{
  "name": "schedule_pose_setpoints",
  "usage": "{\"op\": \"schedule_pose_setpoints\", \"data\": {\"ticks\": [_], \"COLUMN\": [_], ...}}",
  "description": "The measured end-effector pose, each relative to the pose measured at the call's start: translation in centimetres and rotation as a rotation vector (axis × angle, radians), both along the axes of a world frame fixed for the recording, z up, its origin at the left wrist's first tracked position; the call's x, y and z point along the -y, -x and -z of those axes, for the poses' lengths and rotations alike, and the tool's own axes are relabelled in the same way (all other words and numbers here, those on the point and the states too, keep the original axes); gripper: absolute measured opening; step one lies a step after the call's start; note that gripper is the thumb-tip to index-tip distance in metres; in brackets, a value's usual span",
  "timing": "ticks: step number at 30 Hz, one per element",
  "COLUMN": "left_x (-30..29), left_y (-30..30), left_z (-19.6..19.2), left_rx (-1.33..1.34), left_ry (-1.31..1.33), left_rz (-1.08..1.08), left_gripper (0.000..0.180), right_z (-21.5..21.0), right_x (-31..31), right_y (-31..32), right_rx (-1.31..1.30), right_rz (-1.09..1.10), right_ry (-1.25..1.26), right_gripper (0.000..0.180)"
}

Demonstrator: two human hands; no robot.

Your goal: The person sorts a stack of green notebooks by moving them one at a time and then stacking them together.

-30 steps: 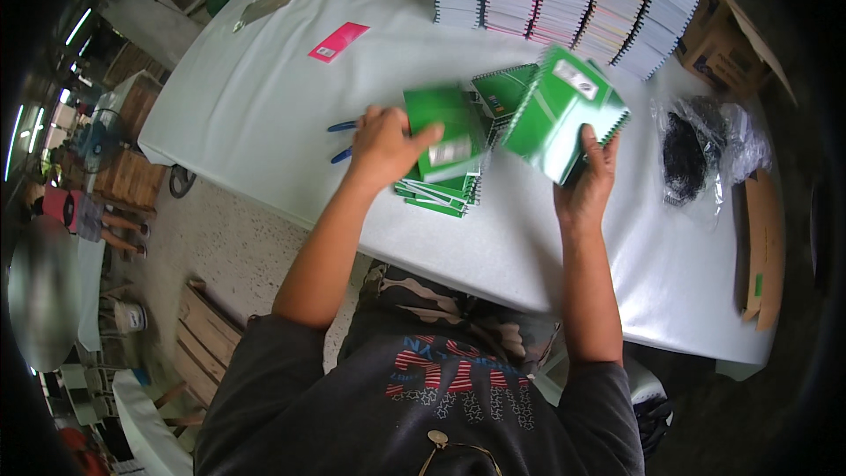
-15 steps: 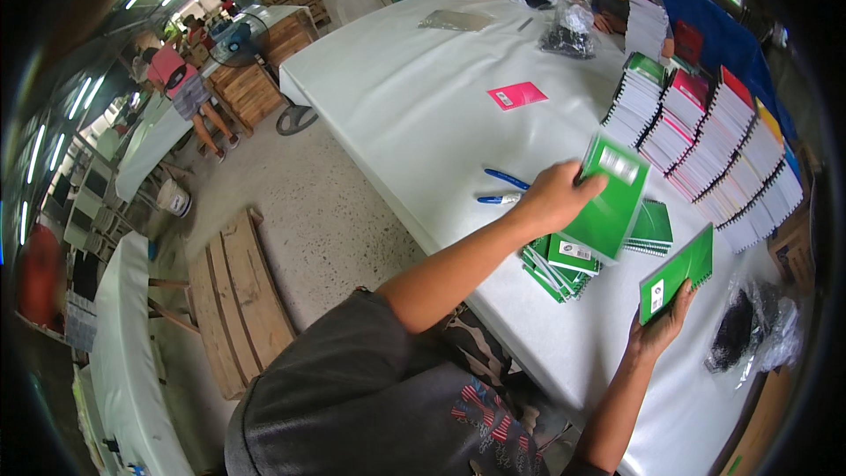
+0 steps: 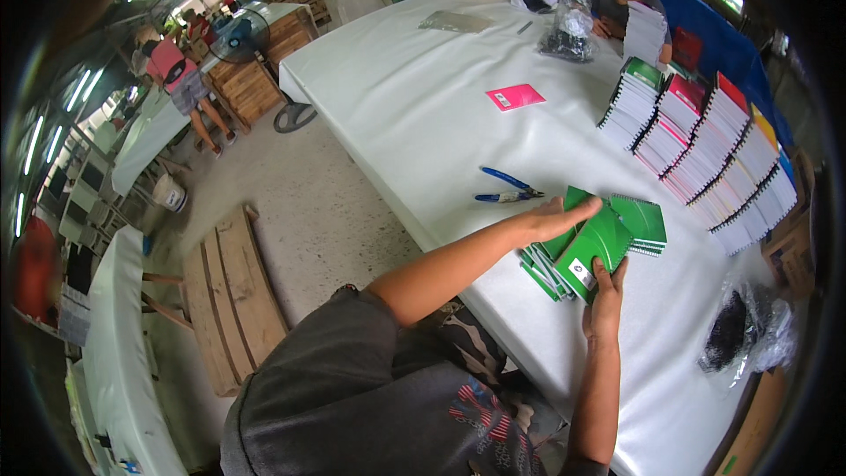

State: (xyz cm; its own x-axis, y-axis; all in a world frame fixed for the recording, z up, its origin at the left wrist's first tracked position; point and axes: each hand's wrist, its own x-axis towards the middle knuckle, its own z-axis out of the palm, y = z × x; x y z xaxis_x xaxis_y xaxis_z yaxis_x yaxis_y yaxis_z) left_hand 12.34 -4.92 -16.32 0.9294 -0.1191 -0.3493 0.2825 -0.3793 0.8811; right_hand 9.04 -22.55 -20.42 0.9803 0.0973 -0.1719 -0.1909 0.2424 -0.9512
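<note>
My right hand (image 3: pixel 606 291) grips a green spiral notebook (image 3: pixel 592 251) by its lower right edge, tilted, with a white label near its lower corner. My left hand (image 3: pixel 557 219) is closed on another green notebook (image 3: pixel 577 199), its thumb across the cover; the front notebook partly hides it. Beneath both hands lies a loose stack of green notebooks (image 3: pixel 545 277), mostly covered. A second small pile of green notebooks (image 3: pixel 641 219) sits just right of my hands. Blue-handled pliers (image 3: pixel 506 179) lie spread on the white table (image 3: pixel 423 123), left of my left hand.
Tall stacks of spiral notebooks (image 3: pixel 705 159) stand at the right. A pink notebook (image 3: pixel 515 97) lies farther back. Plastic bags with black contents (image 3: pixel 731 330) rest at the right edge. Across the table sits a person (image 3: pixel 617 4). A wooden bench (image 3: pixel 233 300) stands on the left.
My right hand has moved left and up with its notebook, over the stack. My left hand has lowered its notebook toward the stack, and both notebooks now overlap.
</note>
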Motion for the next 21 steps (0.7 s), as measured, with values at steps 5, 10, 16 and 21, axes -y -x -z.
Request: {"op": "schedule_pose_setpoints", "data": {"ticks": [5, 10, 16, 21], "left_x": [-0.1, 1.1, 1.9, 3.2], "left_y": [-1.8, -0.6, 1.6, -0.7], "left_z": [0.5, -1.2, -0.5, 4.5], "left_rx": [-0.280, -0.023, 0.751, 0.764], "left_ry": [0.590, 0.398, 0.316, 0.342], "left_rz": [0.092, 0.153, 0.350, 0.272], "left_gripper": [0.063, 0.064, 0.104, 0.133], "right_z": [-0.1, -0.2, -3.2, -0.7], "right_x": [0.3, 2.1, 2.9, 4.8], "right_y": [0.8, 0.1, 0.4, -1.6], "right_rx": [0.075, 0.136, 0.563, 0.456], "right_rz": [-0.109, -0.160, -0.068, -0.224], "right_ry": [-0.239, -0.280, -0.196, -0.028], "right_gripper": [0.063, 0.077, 0.111, 0.111]}}
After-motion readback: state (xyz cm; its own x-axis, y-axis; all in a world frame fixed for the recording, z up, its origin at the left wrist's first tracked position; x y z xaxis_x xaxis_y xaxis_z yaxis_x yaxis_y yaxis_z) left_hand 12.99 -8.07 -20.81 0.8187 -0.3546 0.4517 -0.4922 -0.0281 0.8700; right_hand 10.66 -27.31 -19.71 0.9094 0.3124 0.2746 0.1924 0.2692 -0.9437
